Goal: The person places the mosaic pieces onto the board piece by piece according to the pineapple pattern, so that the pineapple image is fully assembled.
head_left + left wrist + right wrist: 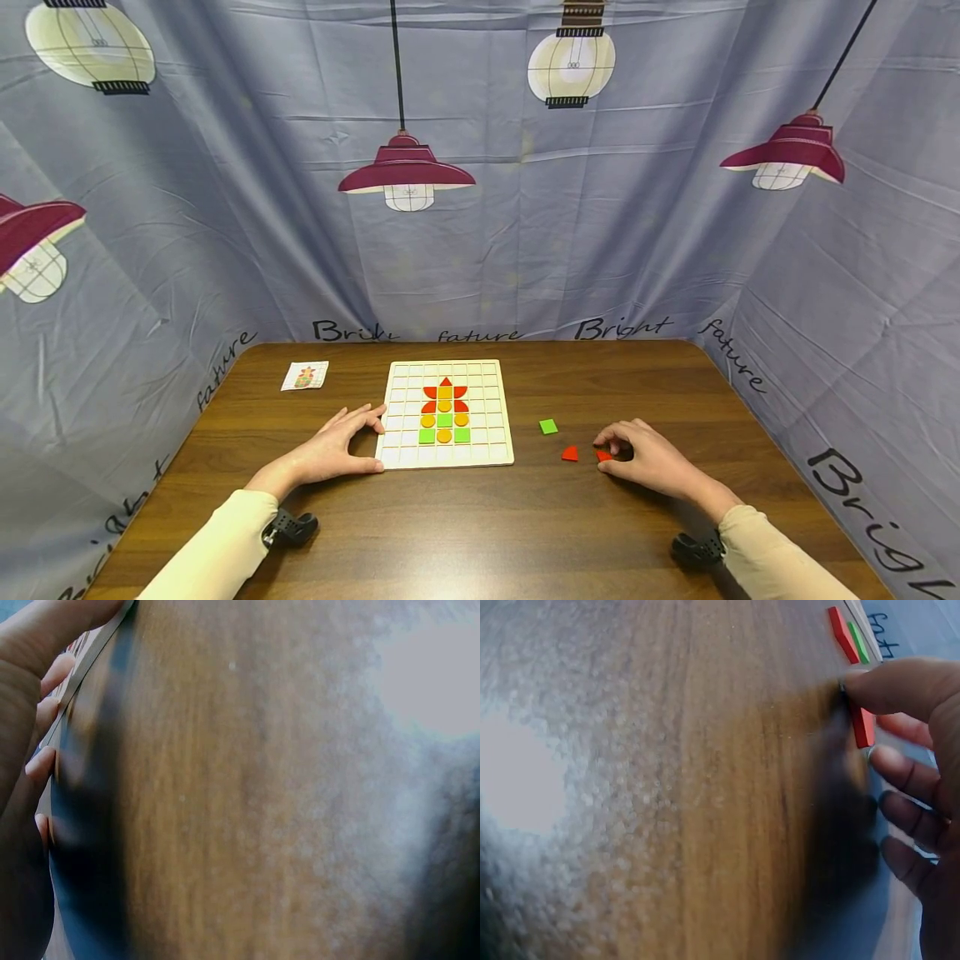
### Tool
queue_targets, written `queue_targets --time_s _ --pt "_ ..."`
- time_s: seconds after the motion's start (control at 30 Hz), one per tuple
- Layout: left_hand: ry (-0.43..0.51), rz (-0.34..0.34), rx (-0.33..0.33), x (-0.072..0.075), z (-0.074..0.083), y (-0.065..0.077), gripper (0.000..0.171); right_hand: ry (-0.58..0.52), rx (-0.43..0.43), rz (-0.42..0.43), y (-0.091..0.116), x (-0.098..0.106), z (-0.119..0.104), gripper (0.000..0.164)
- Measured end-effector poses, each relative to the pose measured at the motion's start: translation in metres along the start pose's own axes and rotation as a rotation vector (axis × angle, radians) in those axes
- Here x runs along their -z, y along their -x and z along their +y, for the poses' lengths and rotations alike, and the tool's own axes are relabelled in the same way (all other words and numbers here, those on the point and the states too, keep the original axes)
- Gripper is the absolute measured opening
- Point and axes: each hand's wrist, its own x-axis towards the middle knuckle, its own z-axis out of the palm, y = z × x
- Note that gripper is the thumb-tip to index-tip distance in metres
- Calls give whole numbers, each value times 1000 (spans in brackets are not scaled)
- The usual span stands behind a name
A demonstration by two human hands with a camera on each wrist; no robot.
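Observation:
My left hand (341, 446) rests at the left edge of a white gridded board (483, 454), thumb by its near corner and fingers spread along the side. In the left wrist view the fingertips (41, 761) lie against the board's edge. Red, yellow and green flat pieces form a figure in the board's middle. To the right of the board, my right hand (648, 458) pinches a red flat piece (603, 456) between thumb and fingers, low at the tabletop. In the right wrist view the thumb partly covers that piece (862, 727).
Between board and right hand lie a red quarter-circle piece (570, 454) and a green square piece (548, 427). A small card (305, 376) printed with a similar figure lies at the back left. A patterned curtain (465, 275) stands behind the brown wooden table (450, 533).

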Motion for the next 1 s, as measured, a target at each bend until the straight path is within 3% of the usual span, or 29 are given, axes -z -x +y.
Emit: queue_targets --time_s 0.13,0.33,0.43,1.0 --pt "1 0 -1 0 0 0 49 -7 46 19 -1 -2 1 24" --pt "-3 -3 3 1 0 -1 49 -24 -117 4 -2 -2 -1 25" --pt "2 -5 4 1 1 -1 49 -33 -149 -15 1 0 -1 28" --pt "8 -10 5 0 0 0 49 -128 0 -70 12 8 16 34"
